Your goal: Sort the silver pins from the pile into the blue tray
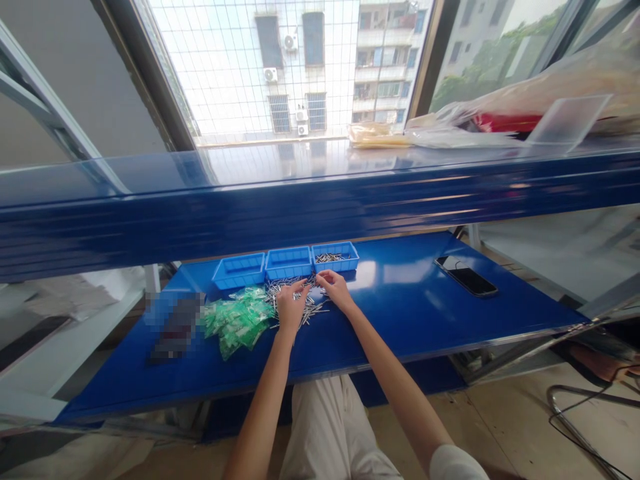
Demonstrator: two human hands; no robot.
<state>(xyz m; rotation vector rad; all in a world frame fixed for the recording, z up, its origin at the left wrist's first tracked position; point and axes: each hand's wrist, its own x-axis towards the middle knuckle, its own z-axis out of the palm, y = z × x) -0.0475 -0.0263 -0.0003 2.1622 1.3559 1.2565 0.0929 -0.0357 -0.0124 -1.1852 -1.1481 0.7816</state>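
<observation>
A loose pile of thin metal pins (311, 312) lies on the blue table in front of three blue bins. Over the left part of this pile is my left hand (291, 305), its fingers closed together at the tips. My right hand (332, 287) is at the pile's right edge, just below the right bin (336, 266), with thumb and fingers pinched. Whatever is between the fingertips of either hand is too small to make out. Small metal pieces lie in the right bin. Green and clear plastic packets (240, 320) are heaped left of my left hand.
The middle bin (289, 274) and left bin (239, 280) stand behind the pile. A phone (473, 279) lies on the table (400, 300) at the right. A pixelated dark item (179, 327) is at the left. Above the table's back runs a blue shelf (280, 213) bearing plastic bags (450, 133).
</observation>
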